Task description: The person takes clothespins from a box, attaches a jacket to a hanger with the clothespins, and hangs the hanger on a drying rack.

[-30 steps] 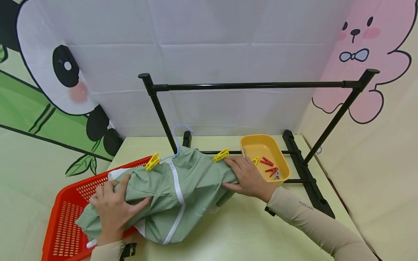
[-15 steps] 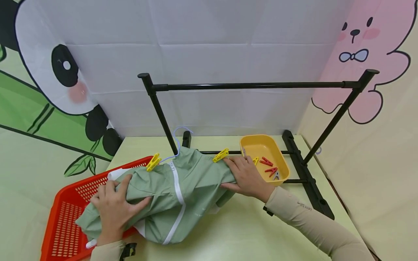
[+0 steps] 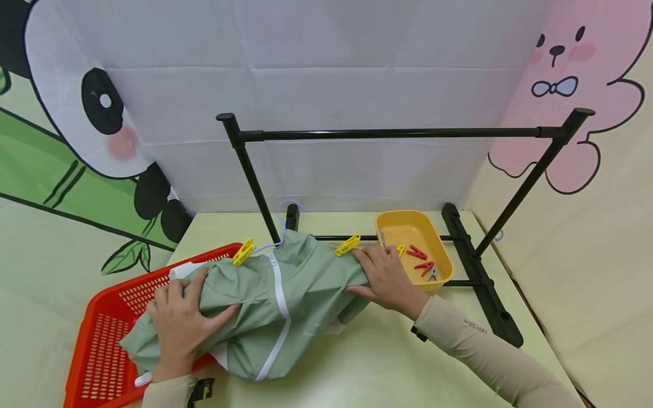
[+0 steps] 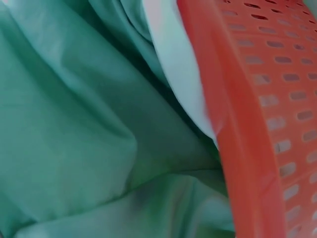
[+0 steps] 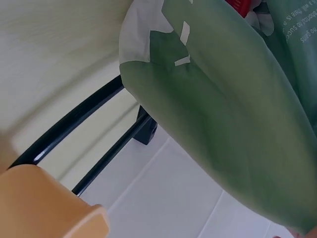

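A light-green jacket with a white zip is held up over the table's front and the basket, on a pale blue hanger whose hook sticks up behind the collar. One yellow clothespin is clipped at the shoulder on the left, another yellow clothespin at the shoulder on the right. My left hand grips the jacket near the left sleeve, thumb apart from the fingers. With thumb and fingers, my right hand holds the right shoulder beside its clothespin. Neither wrist view shows a whole hand; both show green cloth.
A red perforated basket stands at the left under the jacket. Behind it rises a black rack with a horizontal bar. The yellow tray at the right holds several loose clothespins. A white cloth wall closes off the back.
The hanger hook and the left-side clothespin have shifted slightly to the right, with the jacket's top. Both hands keep their hold on the jacket.
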{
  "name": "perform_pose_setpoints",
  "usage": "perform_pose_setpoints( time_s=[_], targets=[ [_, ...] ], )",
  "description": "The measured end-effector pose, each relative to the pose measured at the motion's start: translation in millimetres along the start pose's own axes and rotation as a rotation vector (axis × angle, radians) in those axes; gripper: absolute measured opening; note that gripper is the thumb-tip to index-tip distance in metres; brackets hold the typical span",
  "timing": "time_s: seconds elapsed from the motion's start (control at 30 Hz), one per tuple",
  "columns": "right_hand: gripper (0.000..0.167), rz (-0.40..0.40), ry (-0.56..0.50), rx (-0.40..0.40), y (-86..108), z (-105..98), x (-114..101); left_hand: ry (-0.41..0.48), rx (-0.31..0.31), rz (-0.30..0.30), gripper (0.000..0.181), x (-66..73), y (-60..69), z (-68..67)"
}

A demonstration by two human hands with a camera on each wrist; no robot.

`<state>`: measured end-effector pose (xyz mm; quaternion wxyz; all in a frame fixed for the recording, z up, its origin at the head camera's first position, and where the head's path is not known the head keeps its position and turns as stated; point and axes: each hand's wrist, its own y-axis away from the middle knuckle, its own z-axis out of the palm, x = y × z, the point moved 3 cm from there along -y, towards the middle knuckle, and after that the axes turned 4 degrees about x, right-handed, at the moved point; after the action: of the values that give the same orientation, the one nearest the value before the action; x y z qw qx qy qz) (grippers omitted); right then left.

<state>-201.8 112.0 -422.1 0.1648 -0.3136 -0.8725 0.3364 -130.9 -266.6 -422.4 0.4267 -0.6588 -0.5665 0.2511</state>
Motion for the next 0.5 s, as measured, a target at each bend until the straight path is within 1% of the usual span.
perform_pose_setpoints(
  time_s=[0.13,0.2,0.37,0.5],
  targets=[
    [0.087,0.019,-0.012,0.008,3.1,-0.2,-0.5,0.012,-0.007,-0.015,0.099,0.7,-0.6,-0.3],
    [0.087,0.028,-0.012,0.013,4.0,-0.4,-0.9,0.021,0.016,-0.019,0.1,1.0,-0.4,-0.6],
    [0.088,0.045,-0.01,0.025,6.9,0.9,-1.2,0.04,0.095,-0.012,0.101,1.1,-0.3,-0.3],
    [0.088,0.052,-0.004,0.04,8.8,1.6,-0.7,0.043,0.107,-0.015,0.102,0.0,-0.5,0.0]
  ],
)
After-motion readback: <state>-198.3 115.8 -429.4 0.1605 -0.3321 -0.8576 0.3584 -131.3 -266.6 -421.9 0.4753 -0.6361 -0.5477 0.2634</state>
